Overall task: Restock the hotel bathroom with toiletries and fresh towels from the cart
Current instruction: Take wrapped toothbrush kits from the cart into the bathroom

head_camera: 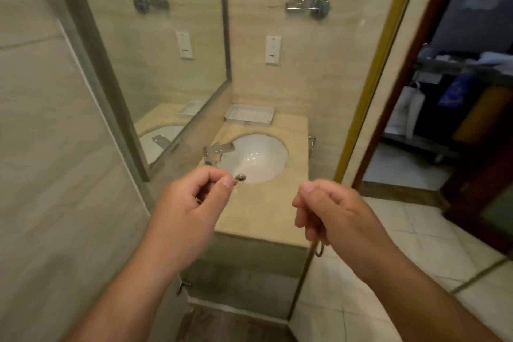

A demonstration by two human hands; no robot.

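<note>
Your left hand (191,203) and right hand (327,211) are both curled, holding nothing visible. The cart (455,68), apparently carrying towels (495,60), waits well beyond your right hand. The amenity tray (249,116) lies ahead between them, ready for stock.

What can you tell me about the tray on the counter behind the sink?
The tray is a shallow rectangle, white, with a raised rim that looks metallic. It lies flat at the back of the beige counter, behind the basin and close to the wall. Nothing seems to lie in it.
</note>
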